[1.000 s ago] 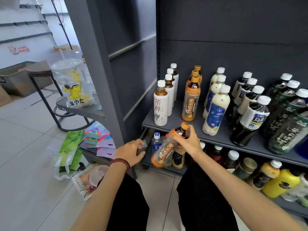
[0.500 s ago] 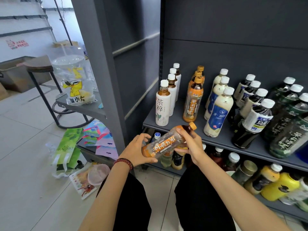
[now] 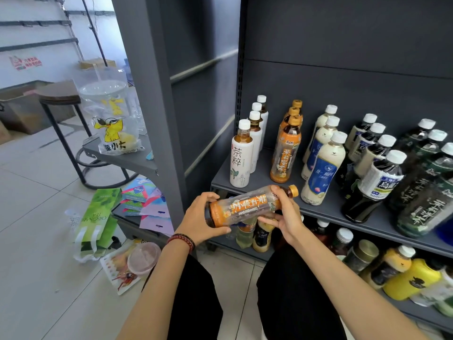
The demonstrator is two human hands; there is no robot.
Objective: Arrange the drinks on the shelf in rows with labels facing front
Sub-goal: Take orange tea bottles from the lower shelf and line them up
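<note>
Orange-label bottle (image 3: 247, 207): dark tea, orange cap, lying sideways in the air just in front of the shelf (image 3: 221, 176) edge, cap to the right. Left hand (image 3: 198, 222) grips the base, right hand (image 3: 284, 214) the neck end. On the shelf, upright rows running front to back, labels forward: white-label teas (image 3: 241, 159), orange teas (image 3: 285, 153), cream bottles with blue labels (image 3: 323, 170), dark oolong bottles (image 3: 378, 182), dark green-label bottles (image 3: 426, 192).

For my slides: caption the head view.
Left hand and right hand hold an orange bottle sideways before the shelf.
</note>
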